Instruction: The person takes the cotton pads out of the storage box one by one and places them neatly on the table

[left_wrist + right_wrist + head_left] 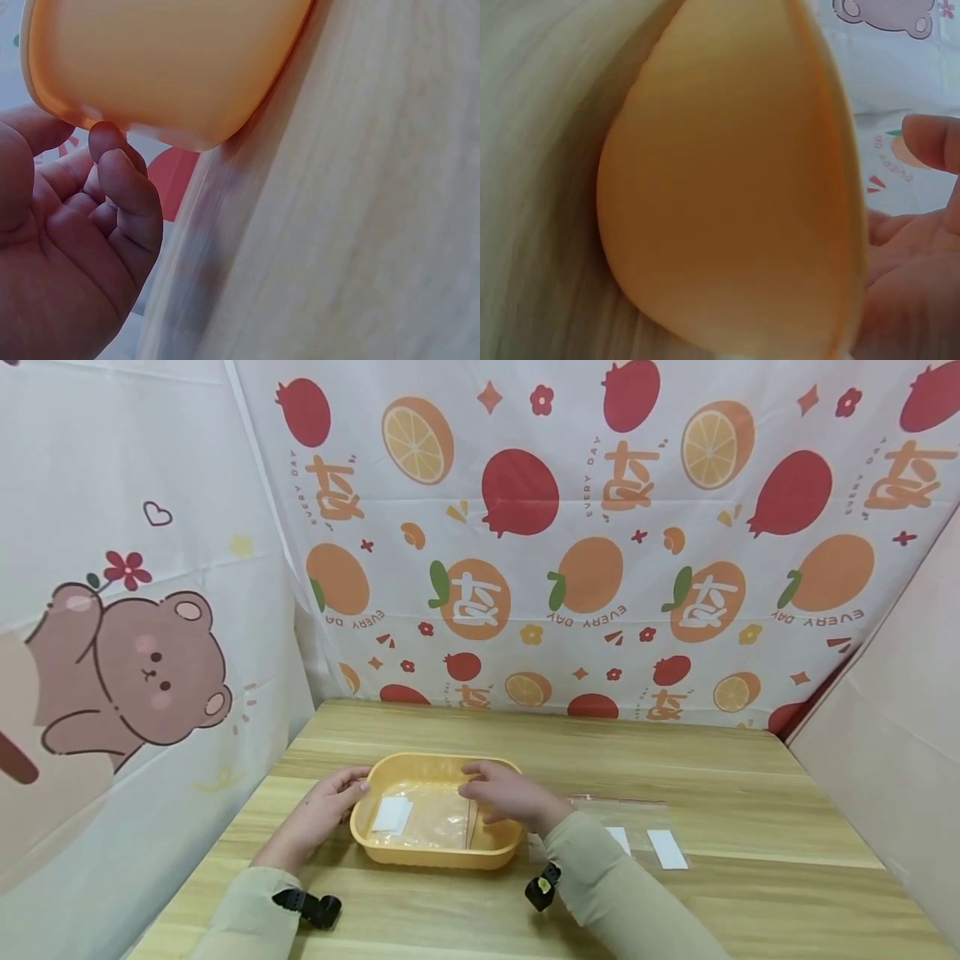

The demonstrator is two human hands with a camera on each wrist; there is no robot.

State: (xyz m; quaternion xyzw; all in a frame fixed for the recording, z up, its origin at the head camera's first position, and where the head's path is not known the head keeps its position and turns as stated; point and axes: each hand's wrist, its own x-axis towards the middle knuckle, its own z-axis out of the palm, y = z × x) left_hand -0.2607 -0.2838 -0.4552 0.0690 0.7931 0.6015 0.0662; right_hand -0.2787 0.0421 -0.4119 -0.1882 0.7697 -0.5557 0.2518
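Observation:
A yellow plastic basin [442,858] with rounded corners stands on the table. Inside it lies a clear zip bag [435,828] with a white rectangular piece [392,814] at its left end. My left hand [324,810] holds the basin's left end by the rim, thumb on top and curled fingers against the outer wall [165,67]. Over the basin's right side reaches my right hand [517,793], its fingers loosely spread above the bag's zip end. In the right wrist view the basin's wall [727,187] hides part of that hand.
Right of the basin, clear zip bags [633,814] lie on the wooden table [787,827], with white rectangles [667,849] showing; my right forearm partly covers them. A fruit-print curtain [517,568] hangs behind the table and a bear-print one [165,668] at the left.

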